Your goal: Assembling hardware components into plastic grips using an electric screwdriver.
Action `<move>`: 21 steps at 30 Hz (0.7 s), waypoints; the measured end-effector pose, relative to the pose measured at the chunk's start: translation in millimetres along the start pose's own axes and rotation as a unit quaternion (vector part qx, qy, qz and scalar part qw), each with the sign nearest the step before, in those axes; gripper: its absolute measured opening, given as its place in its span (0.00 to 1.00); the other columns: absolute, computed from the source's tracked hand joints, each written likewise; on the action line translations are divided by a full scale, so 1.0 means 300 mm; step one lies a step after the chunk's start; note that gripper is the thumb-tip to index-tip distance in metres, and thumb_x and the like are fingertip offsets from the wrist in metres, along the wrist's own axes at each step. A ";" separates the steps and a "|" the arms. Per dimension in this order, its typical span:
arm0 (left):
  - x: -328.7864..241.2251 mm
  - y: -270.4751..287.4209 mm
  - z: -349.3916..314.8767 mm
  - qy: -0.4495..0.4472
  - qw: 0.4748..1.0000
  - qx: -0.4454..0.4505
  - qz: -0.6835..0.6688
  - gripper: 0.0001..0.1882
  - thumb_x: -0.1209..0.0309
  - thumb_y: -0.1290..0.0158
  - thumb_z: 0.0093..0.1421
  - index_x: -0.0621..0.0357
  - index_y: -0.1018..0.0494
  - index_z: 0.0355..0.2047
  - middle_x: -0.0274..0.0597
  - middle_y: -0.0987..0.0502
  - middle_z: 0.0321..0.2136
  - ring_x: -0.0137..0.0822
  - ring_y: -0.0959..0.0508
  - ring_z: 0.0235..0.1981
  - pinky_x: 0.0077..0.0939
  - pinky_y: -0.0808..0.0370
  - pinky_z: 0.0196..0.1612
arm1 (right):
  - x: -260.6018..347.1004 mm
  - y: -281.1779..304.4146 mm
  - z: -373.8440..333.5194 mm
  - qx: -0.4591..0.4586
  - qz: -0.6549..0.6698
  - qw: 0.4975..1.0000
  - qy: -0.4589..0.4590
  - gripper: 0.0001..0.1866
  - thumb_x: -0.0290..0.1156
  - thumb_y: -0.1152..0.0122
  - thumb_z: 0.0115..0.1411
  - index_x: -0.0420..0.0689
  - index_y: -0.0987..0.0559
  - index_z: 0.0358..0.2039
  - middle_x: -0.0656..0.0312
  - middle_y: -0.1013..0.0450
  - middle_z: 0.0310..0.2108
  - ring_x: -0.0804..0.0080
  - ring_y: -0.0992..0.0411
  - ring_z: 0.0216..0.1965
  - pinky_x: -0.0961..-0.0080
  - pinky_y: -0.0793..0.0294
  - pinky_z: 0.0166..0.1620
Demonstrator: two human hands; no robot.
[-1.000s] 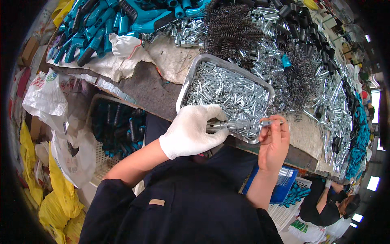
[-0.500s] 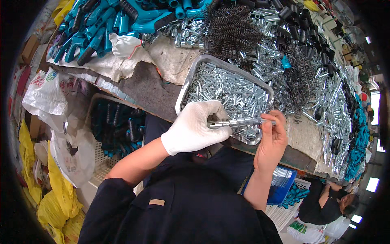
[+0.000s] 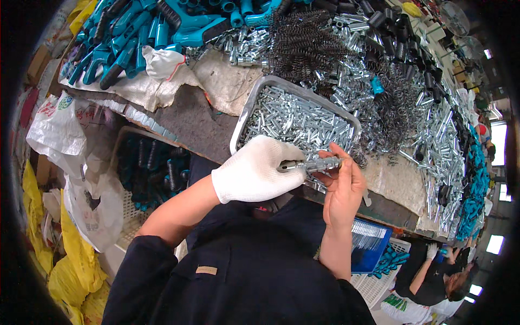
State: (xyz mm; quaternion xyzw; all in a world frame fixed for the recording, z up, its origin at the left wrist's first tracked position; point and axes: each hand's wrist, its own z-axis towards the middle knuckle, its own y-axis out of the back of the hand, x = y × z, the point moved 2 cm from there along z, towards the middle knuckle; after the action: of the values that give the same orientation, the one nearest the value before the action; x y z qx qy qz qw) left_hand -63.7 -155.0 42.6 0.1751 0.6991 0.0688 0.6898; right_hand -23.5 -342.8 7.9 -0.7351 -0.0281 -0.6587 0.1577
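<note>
My left hand point(image 3: 259, 172), in a white knit glove, is closed around one end of a silver metal shaft point(image 3: 317, 165) with a stepped, sleeve-like section. My bare right hand point(image 3: 345, 195) pinches the shaft's other end between thumb and fingers. Beside the right palm shows the tip of a small pale flat piece point(image 3: 367, 199); I cannot tell whether it is held. Just beyond both hands lies a metal tray point(image 3: 236, 130) filled with small silver pins point(image 3: 298, 116).
Teal tool housings point(image 3: 127, 40) are heaped at the far left. Dark coil springs point(image 3: 306, 49) and loose metal tubes point(image 3: 436, 173) spread behind and right of the tray. Crates stand below the bench edge on both sides. A co-worker point(image 3: 433, 276) sits at lower right.
My right hand has moved left toward my gloved hand, and its grip has shifted along the shaft. A thicker section of the shaft now shows between the hands. The co-worker's arms have moved.
</note>
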 end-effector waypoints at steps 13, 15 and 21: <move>0.124 0.014 0.056 0.061 0.998 -0.034 0.000 0.19 0.61 0.50 0.52 0.67 0.23 0.31 0.58 0.24 0.21 0.45 0.21 0.25 0.34 0.26 0.34 | 0.167 -0.005 0.180 -0.084 -0.204 0.969 0.110 0.21 0.33 0.54 0.69 0.41 0.34 0.59 0.53 0.28 0.45 0.78 0.29 0.31 0.82 0.25 0.30; 0.150 0.006 0.061 0.074 0.996 -0.036 0.025 0.19 0.60 0.51 0.52 0.68 0.23 0.31 0.61 0.25 0.22 0.52 0.21 0.27 0.37 0.25 0.35 | 0.216 -0.063 0.249 -0.066 -0.226 0.959 0.157 0.21 0.32 0.51 0.67 0.42 0.34 0.59 0.53 0.28 0.45 0.78 0.29 0.33 0.83 0.26 0.30; 0.172 0.004 0.058 0.050 0.998 -0.033 -0.010 0.20 0.59 0.51 0.52 0.66 0.23 0.32 0.62 0.24 0.25 0.53 0.21 0.30 0.38 0.26 0.38 | 0.273 -0.372 0.663 0.062 -0.469 0.824 0.313 0.30 0.37 0.37 0.57 0.39 0.34 0.57 0.48 0.28 0.48 0.58 0.27 0.48 0.68 0.27 0.48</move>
State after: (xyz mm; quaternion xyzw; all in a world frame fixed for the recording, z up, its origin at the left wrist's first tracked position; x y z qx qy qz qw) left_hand -45.6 -138.8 -6.1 0.1415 0.7322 0.0930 0.6597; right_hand 150.1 -197.1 93.3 -0.3769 -0.3591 -0.8446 -0.1248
